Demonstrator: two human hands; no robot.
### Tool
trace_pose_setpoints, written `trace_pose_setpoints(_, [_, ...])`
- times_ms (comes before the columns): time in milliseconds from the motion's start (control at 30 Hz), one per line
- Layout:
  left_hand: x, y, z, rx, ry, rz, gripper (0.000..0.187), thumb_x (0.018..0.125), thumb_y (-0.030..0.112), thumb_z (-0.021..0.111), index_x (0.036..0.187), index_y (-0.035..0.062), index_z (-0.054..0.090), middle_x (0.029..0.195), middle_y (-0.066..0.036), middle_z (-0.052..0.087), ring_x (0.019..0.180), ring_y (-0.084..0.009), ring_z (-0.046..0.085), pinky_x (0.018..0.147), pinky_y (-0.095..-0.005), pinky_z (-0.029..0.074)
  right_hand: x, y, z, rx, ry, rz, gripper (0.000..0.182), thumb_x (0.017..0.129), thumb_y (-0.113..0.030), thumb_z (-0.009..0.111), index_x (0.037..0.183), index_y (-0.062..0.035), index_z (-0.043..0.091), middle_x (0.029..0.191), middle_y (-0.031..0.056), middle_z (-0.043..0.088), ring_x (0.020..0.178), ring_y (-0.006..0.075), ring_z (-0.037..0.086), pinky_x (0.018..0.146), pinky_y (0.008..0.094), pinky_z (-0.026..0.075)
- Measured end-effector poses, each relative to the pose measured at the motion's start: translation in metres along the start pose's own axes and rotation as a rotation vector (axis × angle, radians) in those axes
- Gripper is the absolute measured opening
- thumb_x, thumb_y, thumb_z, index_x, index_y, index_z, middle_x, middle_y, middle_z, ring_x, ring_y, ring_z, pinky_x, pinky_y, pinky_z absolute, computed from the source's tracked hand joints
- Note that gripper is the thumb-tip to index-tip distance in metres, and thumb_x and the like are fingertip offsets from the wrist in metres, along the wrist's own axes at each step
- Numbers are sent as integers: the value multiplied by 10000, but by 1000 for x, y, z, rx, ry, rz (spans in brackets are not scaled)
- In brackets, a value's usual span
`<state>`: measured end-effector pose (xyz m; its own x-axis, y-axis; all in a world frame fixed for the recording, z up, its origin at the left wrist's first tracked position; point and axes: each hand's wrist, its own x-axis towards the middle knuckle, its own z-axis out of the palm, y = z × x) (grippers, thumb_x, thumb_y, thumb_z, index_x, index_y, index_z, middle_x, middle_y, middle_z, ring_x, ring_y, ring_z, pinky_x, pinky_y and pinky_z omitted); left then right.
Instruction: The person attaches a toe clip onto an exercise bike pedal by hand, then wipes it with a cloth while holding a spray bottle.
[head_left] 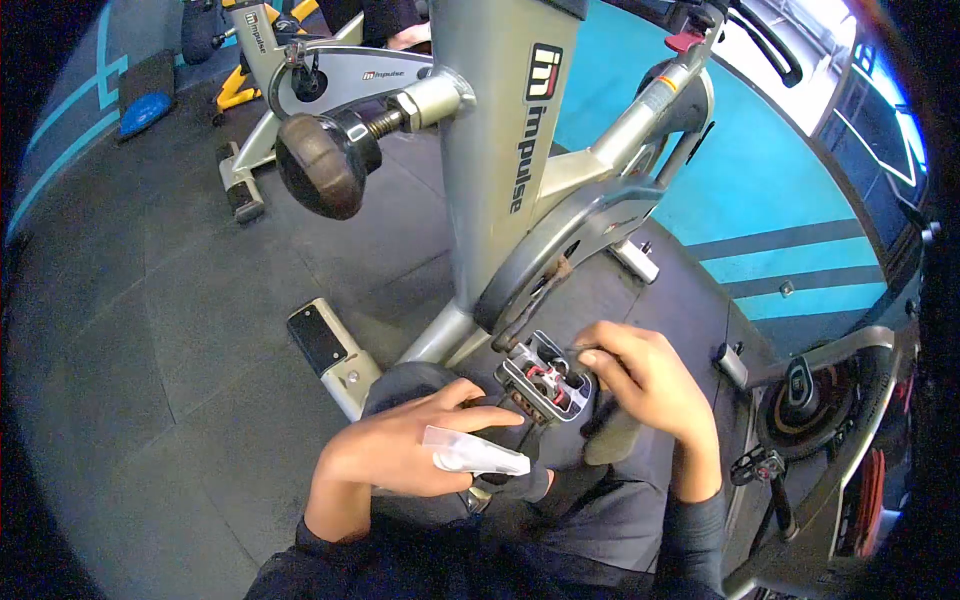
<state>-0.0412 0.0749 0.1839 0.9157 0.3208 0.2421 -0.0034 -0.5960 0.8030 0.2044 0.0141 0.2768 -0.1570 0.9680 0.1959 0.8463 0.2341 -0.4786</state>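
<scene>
A spin-bike pedal (pixel 545 378) with a metal cage and red parts inside hangs from its crank arm (pixel 535 305) in front of my knees. My left hand (pixel 415 440) is at the pedal's left side, index finger stretched towards it. A white translucent plastic piece (pixel 478 453) lies across its lower fingers, apparently held between them; the fingertips are partly hidden. At the pedal's right edge, my right hand (pixel 648 380) pinches thumb and forefinger together on a thin dark strap end. Its other fingers are curled.
The silver bike frame (pixel 500 150) rises just ahead, with a large black adjustment knob (pixel 325 165) sticking out left. A foot of its base (pixel 333 350) rests on the dark floor (pixel 170 330). Other bikes (pixel 345 75) stand behind and at the right.
</scene>
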Motion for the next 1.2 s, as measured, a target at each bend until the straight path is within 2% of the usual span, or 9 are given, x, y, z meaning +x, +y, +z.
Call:
trace_pose_setpoints(67, [4,0,-1,6,22,65,628,687,116,655,1294,121,496,1117,-140,490,1020,-299,531,888,-335,444,16,5,0,-90,-103,-244,135,859,-149,583,929,-34,587,786,160,587,775,359,596,659,426,470])
trace_pose_setpoints(133, [5,-2,-1,14,38,132,618,679,117,660,1278,116,508,1111,-139,489,1041,-299,514,893,-333,439,29,8,1,-111,-175,-227,139,847,-166,598,924,-50,609,795,158,594,788,358,598,681,437,474])
trace_pose_setpoints(233, [0,-6,7,-142,64,-11,594,652,126,683,1229,109,541,1131,-155,477,1073,-306,482,895,-357,431,44,16,6,-165,-334,-275,126,840,-129,602,914,-35,642,811,146,602,809,344,601,699,415,465])
trace_pose_setpoints(333, [-3,-4,14,-113,116,-40,628,600,182,674,1215,113,568,1135,-160,455,1098,-329,465,965,-356,367,54,27,11,-178,-421,-301,129,829,-134,600,907,-38,640,839,146,617,825,342,607,715,421,472])
trace_pose_setpoints(433, [-3,-3,13,-113,98,-43,615,624,148,696,1221,124,551,1154,-185,438,1099,-350,463,932,-371,396,59,27,16,-279,-480,-244,128,811,-144,600,882,-43,632,845,152,630,819,340,616,714,430,478])
trace_pose_setpoints(733, [-4,-1,14,-65,95,-101,636,646,126,727,1247,130,515,1178,-214,421,1050,-350,510,884,-371,450,62,17,18,-349,-477,-191,148,766,-140,602,870,-35,609,819,158,642,771,350,625,673,433,490])
trace_pose_setpoints(833, [-4,-5,16,-120,89,-135,682,596,202,727,1252,155,548,1191,-203,423,1129,-351,457,938,-387,393,58,16,24,-269,-446,-209,147,766,-115,598,880,-22,598,815,164,641,767,356,623,675,434,494])
trace_pose_setpoints(967, [-3,-3,13,-61,104,-41,627,649,122,720,1241,117,514,1170,-187,419,1037,-346,518,878,-381,455,55,3,24,-250,-418,-165,140,757,-84,603,877,-14,591,839,169,643,779,357,623,691,440,494])
trace_pose_setpoints(1200, [-2,-4,13,-37,105,-27,628,644,124,724,1236,107,516,1152,-173,420,1022,-338,518,867,-377,452,52,21,25,-276,-364,-339,111,733,-64,624,836,-26,609,790,141,606,792,343,604,688,432,482])
